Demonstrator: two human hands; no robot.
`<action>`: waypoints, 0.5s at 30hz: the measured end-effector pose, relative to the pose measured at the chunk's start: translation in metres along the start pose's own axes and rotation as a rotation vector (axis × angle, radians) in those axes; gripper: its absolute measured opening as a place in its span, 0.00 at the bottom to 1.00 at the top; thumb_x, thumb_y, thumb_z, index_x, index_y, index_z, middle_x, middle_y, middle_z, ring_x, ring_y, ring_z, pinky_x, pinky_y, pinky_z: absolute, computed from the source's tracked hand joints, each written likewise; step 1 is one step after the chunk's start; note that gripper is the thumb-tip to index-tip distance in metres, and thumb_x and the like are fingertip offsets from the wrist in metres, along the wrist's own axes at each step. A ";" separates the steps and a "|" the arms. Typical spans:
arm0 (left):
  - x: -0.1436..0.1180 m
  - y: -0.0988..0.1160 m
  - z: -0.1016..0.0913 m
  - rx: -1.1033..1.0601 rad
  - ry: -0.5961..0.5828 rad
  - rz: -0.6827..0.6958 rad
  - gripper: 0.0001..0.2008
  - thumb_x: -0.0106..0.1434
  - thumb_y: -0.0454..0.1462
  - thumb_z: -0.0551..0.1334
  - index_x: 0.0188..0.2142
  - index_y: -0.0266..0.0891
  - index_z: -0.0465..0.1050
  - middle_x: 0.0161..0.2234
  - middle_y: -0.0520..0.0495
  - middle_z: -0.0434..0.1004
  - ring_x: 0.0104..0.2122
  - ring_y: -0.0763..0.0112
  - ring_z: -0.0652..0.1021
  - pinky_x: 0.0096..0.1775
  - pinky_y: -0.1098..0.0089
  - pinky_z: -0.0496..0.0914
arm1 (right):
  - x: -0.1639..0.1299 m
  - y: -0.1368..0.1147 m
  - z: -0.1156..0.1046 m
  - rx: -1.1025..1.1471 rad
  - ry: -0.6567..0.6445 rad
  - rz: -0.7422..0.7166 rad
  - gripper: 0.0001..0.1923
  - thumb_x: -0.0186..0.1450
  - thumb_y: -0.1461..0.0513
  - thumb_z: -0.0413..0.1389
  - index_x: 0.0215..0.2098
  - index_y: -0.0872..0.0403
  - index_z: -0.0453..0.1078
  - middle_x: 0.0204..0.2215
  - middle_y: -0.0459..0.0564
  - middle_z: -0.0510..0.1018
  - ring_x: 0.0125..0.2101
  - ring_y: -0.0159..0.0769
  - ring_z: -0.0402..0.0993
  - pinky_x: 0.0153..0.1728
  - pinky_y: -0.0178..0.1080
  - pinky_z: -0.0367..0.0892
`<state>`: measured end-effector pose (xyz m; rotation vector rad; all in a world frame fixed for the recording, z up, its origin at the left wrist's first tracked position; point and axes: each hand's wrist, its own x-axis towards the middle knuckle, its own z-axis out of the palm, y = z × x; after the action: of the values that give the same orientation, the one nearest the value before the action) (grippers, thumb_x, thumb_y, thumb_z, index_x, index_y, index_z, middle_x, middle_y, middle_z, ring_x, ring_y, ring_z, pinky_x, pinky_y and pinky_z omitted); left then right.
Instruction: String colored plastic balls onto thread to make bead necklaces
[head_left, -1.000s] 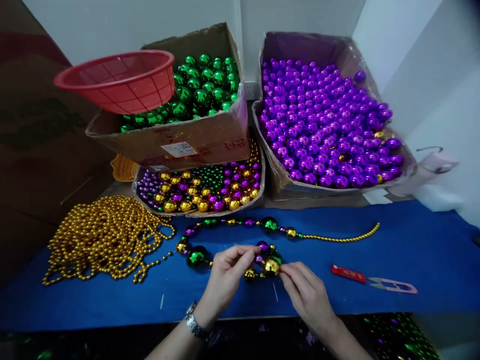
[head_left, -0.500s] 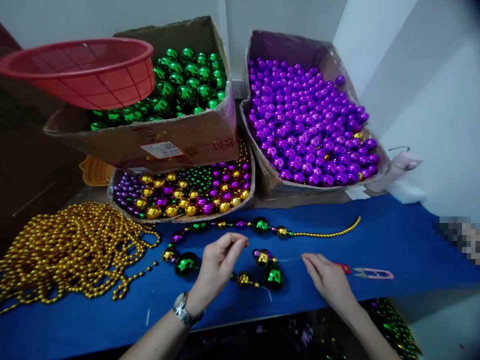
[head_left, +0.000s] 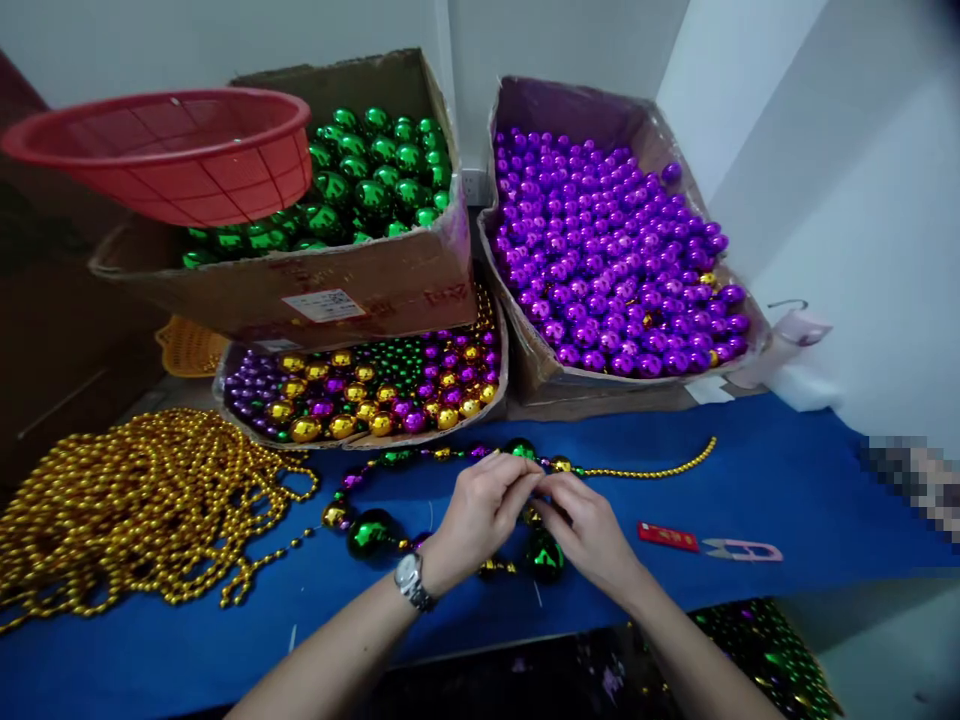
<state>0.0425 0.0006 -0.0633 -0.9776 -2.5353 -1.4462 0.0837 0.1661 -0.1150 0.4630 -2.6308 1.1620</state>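
Observation:
A bead necklace [head_left: 373, 532] of green, gold and purple balls lies in a loop on the blue table [head_left: 787, 470], with a thin gold tail running right. My left hand [head_left: 480, 515] and my right hand [head_left: 585, 530] meet fingertip to fingertip over the loop's near end, pinching something small there, likely the string; the beads under the fingers are hidden. A large green bead [head_left: 544, 553] sits just below my right hand. A watch is on my left wrist.
A heap of gold bead strands [head_left: 142, 500] lies at left. Behind stand a box of green balls [head_left: 375, 170] with a red basket [head_left: 172, 150] on it, a tray of mixed beads [head_left: 375, 385] and a box of purple balls [head_left: 607, 250]. Thread snips [head_left: 739, 549] lie at right.
My hands had pulled apart half a second ago; now they have come back together over the necklace's end. The view shifted slightly.

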 end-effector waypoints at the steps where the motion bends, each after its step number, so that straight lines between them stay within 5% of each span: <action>1: 0.002 0.002 -0.001 -0.004 0.022 0.011 0.07 0.65 0.35 0.56 0.36 0.38 0.73 0.33 0.48 0.77 0.34 0.70 0.76 0.38 0.72 0.67 | 0.003 0.000 0.001 0.024 0.009 -0.001 0.10 0.67 0.64 0.49 0.43 0.52 0.70 0.39 0.50 0.74 0.41 0.36 0.72 0.42 0.37 0.68; 10: 0.009 0.004 0.001 -0.187 0.167 -0.120 0.09 0.65 0.38 0.55 0.41 0.38 0.72 0.38 0.47 0.77 0.37 0.70 0.76 0.40 0.71 0.70 | 0.003 0.009 -0.015 0.181 0.022 0.130 0.09 0.66 0.62 0.50 0.40 0.51 0.71 0.34 0.50 0.77 0.35 0.38 0.73 0.39 0.39 0.66; 15: -0.020 -0.007 0.030 -0.024 -0.020 -0.099 0.18 0.63 0.41 0.57 0.51 0.39 0.64 0.47 0.43 0.71 0.46 0.64 0.72 0.48 0.64 0.68 | 0.001 0.013 -0.017 0.368 0.073 0.303 0.10 0.69 0.58 0.45 0.41 0.52 0.67 0.23 0.44 0.70 0.18 0.28 0.67 0.21 0.32 0.62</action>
<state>0.0618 0.0116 -0.0926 -0.8857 -2.6213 -1.5030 0.0791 0.1869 -0.1120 0.0768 -2.4859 1.7344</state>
